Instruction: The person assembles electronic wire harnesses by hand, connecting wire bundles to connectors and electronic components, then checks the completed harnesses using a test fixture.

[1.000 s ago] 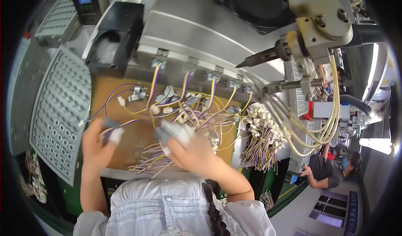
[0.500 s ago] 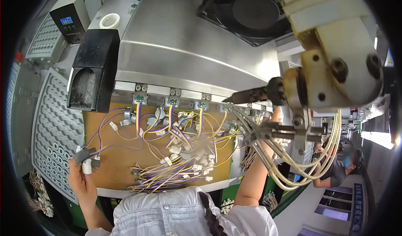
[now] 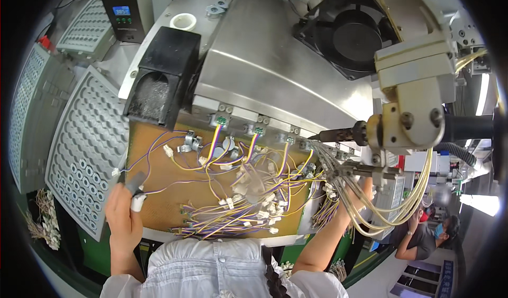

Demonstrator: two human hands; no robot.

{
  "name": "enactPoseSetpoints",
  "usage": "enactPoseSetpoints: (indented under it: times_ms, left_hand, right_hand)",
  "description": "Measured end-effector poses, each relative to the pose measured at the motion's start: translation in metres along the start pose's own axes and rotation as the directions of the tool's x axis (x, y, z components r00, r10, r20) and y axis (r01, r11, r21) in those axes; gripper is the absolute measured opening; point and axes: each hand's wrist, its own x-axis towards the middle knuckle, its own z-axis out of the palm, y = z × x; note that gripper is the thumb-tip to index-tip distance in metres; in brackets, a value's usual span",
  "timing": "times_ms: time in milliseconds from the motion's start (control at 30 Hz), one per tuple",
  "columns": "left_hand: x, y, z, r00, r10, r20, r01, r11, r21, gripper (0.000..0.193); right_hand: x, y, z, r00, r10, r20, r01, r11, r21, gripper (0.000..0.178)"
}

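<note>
On the left, my left hand (image 3: pixel 123 210) is closed at the brown mat's left edge, with a grey cover on one fingertip and a white one on the thumb. Between them it pinches the end of a thin purple-and-yellow wire lead (image 3: pixel 174 185), which runs right into the pile. My right hand (image 3: pixel 366 188) reaches forward at the right, behind the pale tubes (image 3: pixel 365 213) of the soldering head; its fingers are mostly hidden. Small green circuit boards (image 3: pixel 220 120) sit in clamps along the metal machine's front edge, with coloured wires hanging from them.
Wire leads with white connectors (image 3: pixel 263 214) lie heaped on the brown mat (image 3: pixel 153 213). A soldering iron (image 3: pixel 338 135) points left above the clamps. A black box (image 3: pixel 164 70), a grey tray (image 3: pixel 87 139) with rings and a fan (image 3: pixel 355 38) stand around. Another person (image 3: pixel 426 237) is far right.
The whole view has turned and shifted, so the machine and mat appear farther right. My left hand's fingertips have come together on the wire lead. My right arm still reaches forward.
</note>
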Motion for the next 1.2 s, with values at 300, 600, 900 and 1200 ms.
enactPoseSetpoints:
  times_ms: [300, 600, 900, 1200]
  left_hand:
    - [-0.004, 0.016, 0.005, 0.982, 0.124, 0.144, -0.076, 0.950, -0.303, 0.019]
    - [-0.040, -0.034, 0.004, 0.908, -0.412, -0.077, 0.347, 0.842, -0.412, 0.037]
    - [-0.058, -0.241, -0.091, 0.868, -0.495, -0.046, 0.259, 0.370, 0.892, 0.041]
    - [-0.077, -0.261, -0.091, 0.894, -0.418, -0.160, 0.389, 0.548, 0.740, 0.050]
  right_hand:
    - [-0.039, -0.207, 0.019, 0.368, -0.728, 0.579, 0.248, 0.677, 0.693, 0.040]
    - [-0.037, -0.259, 0.049, 0.274, -0.820, 0.502, 0.225, 0.562, 0.796, 0.026]
    - [-0.016, -0.240, 0.050, 0.527, -0.672, 0.521, -0.123, 0.546, 0.829, 0.015]
    - [-0.022, -0.230, 0.065, 0.503, -0.654, 0.564, -0.226, 0.531, 0.817, 0.018]
